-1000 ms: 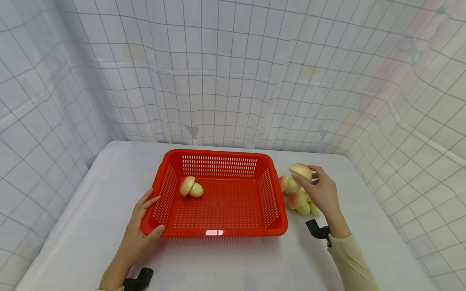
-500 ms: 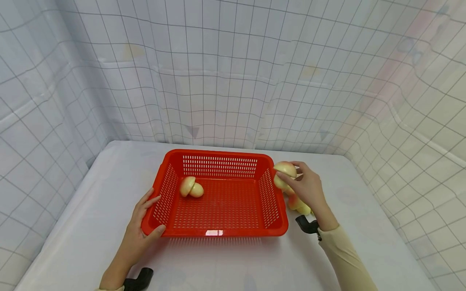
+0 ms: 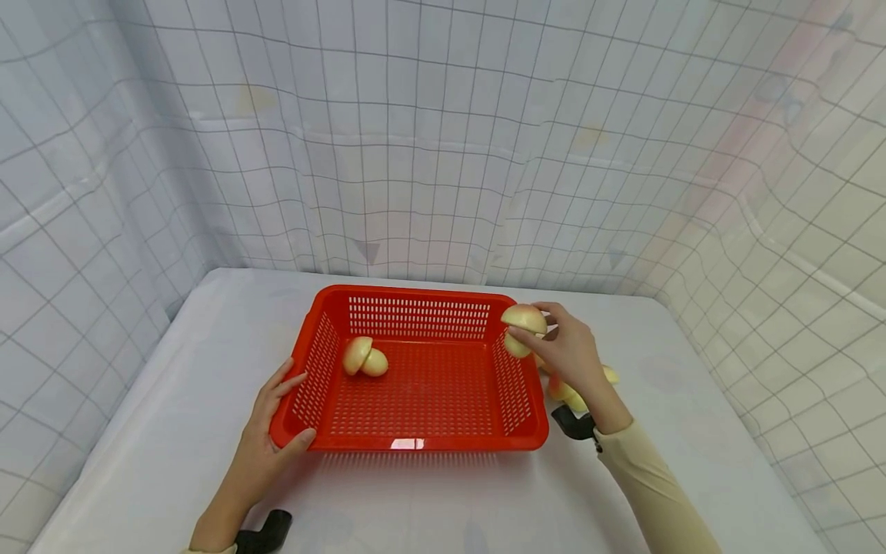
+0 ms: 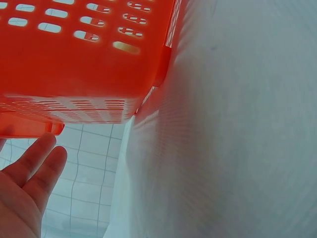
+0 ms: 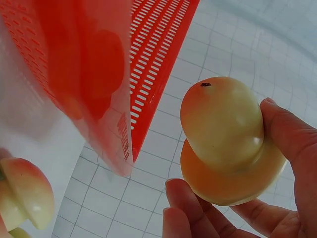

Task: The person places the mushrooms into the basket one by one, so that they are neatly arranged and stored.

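Note:
My right hand (image 3: 569,348) pinches a toy mushroom (image 3: 524,317), cream with a reddish blush, over the right rim of the red plastic basket (image 3: 415,444). In the right wrist view the toy mushroom (image 5: 223,124) sits between thumb and fingers, its rounded stem toward the camera and its cap beneath. Another mushroom (image 3: 358,355) lies inside the basket at the left. With fingers fairly straight, my left hand (image 3: 261,438) rests on the basket's front left corner, the fingers across the left rim and the thumb on the front rim.
More mushrooms (image 3: 567,394) lie on the table right of the basket, partly hidden by the right hand. One mushroom (image 5: 32,191) shows at the lower left of the right wrist view. A white cloth covers the table (image 3: 443,508); gridded cloth walls (image 3: 429,154) surround it.
My right hand has carried the mushroom leftward, from above the mushrooms on the table to over the basket's right rim. The left hand and the basket stay in place.

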`<act>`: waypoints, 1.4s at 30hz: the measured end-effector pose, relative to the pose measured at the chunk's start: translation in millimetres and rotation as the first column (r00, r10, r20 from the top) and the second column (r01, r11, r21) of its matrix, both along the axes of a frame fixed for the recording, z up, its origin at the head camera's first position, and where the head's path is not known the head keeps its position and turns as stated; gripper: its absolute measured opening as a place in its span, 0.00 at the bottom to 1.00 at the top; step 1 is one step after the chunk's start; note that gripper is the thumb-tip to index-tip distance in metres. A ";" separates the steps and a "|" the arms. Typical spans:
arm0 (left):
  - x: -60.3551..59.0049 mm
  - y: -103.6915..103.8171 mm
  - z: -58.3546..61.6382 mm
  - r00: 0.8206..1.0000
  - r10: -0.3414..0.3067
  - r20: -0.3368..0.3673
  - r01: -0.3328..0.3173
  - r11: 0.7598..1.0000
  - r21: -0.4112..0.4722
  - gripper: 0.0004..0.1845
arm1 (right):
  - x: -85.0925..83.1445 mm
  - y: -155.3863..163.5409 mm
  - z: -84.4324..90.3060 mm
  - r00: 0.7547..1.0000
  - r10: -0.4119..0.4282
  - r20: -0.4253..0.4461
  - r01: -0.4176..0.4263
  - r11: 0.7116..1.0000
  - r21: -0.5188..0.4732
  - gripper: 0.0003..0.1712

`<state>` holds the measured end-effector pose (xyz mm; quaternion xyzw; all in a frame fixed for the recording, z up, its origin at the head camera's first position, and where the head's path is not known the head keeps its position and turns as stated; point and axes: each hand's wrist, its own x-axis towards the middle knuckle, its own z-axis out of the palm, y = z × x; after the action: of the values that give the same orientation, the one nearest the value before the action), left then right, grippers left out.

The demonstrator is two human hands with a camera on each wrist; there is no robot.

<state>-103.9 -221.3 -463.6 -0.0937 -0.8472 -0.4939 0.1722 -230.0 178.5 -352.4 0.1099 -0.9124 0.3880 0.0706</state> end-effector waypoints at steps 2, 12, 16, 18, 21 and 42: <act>0.0 0.3 0.4 1.000 0.004 0.002 -0.004 1.000 -0.007 0.38 | -0.7 -1.2 0.8 1.000 0.009 -0.011 -0.009 1.000 0.018 0.38; 0.9 1.3 1.0 1.000 0.007 -0.001 -0.007 1.000 -0.007 0.38 | -1.7 -14.3 9.4 0.998 0.056 -0.032 -0.054 0.996 0.077 0.39; 0.4 0.3 -0.8 1.000 0.001 -0.004 -0.001 1.000 -0.003 0.38 | -3.3 -19.5 14.6 0.995 0.083 -0.047 -0.079 0.993 0.085 0.36; 0.4 0.4 -0.7 1.000 0.002 -0.002 -0.002 1.000 -0.003 0.38 | -4.6 -21.5 17.2 0.994 0.097 -0.058 -0.091 0.992 0.090 0.36; 0.2 0.4 -1.0 1.000 0.005 0.002 -0.005 1.000 -0.007 0.38 | -5.3 -24.6 21.6 0.992 0.102 -0.071 -0.095 0.990 0.100 0.36; -0.7 0.2 -2.1 1.000 0.008 -0.002 -0.008 1.000 -0.009 0.38 | -35.6 -51.9 24.3 0.953 0.293 0.071 -0.299 0.948 0.105 0.33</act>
<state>-104.6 -221.1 -465.7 -0.0918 -0.8496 -0.4892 0.1745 -265.6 126.6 -328.1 0.2389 -0.9079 0.3439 -0.0199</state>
